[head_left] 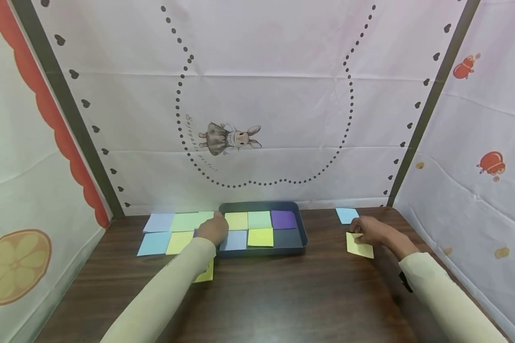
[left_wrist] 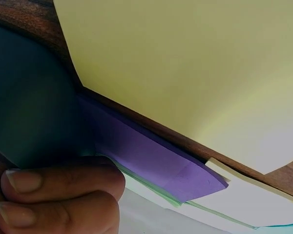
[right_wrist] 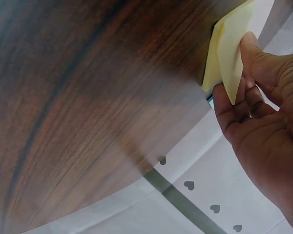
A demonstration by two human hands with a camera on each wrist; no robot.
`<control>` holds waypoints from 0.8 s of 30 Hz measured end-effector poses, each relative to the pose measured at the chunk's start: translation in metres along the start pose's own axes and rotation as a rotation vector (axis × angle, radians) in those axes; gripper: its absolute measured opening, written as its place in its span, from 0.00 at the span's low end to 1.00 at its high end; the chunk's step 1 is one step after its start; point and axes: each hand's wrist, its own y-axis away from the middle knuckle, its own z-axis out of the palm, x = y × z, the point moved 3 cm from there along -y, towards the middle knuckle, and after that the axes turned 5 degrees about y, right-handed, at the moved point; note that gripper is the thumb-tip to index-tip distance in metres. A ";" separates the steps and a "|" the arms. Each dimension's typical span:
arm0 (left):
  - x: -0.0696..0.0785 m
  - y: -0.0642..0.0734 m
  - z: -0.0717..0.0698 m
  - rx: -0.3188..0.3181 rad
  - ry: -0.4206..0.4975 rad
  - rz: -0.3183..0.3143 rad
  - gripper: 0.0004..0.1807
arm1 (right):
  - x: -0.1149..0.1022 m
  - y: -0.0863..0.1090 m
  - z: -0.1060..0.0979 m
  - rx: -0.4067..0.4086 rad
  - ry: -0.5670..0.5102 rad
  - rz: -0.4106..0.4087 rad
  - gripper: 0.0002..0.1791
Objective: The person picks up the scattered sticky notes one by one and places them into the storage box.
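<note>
My left hand (head_left: 213, 229) is at the left wall of the dark blue tray (head_left: 262, 253), fingers curled at its edge; in the left wrist view two curled fingers (left_wrist: 63, 195) overlap the tray's dark side, the thumb hidden. Far to the right, my right hand (head_left: 371, 230) pinches a pale yellow sticky note (head_left: 360, 245) between thumb and fingers. Seen from the right wrist, the pinched yellow paper (right_wrist: 229, 53) stands tilted, with another yellow layer behind it. A light blue note (head_left: 346, 215) lies just beyond this hand.
Inside the tray, yellow, green, blue and purple notes (head_left: 283, 219) form two rows. More notes, such as a light blue one (head_left: 153, 244), lie left of it, and a yellow one (head_left: 205, 274) lies under the left forearm. Printed cloth (head_left: 266, 109) surrounds the brown table (head_left: 283, 300).
</note>
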 end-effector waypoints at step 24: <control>0.002 0.014 -0.006 -0.002 0.012 0.009 0.30 | -0.010 0.005 -0.009 -0.072 -0.100 0.019 0.11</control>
